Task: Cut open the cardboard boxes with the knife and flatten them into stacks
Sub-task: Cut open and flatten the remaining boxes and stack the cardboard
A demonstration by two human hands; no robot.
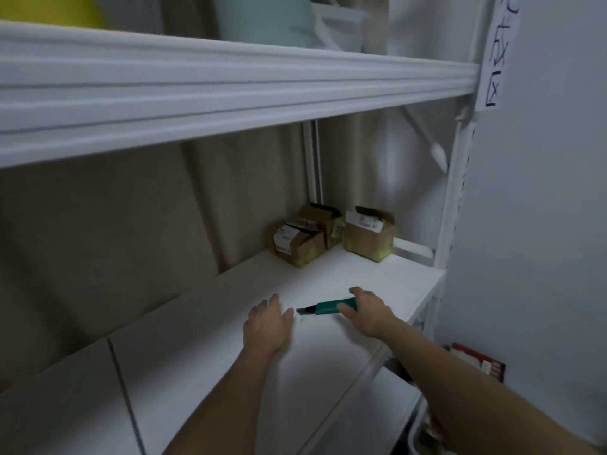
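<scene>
Holding the knife (331, 307) in my right hand (368, 311), blade pointing left; left hand (267, 323) flat, released on the shelf (197, 372); boxes (331, 236) lie beyond, nearer my right

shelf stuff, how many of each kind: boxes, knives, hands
cardboard boxes: 3, at the back of the shelf
knife: 1, green, held by the right hand
hands: 2, the left hand lies flat on the shelf
total: 6
</scene>
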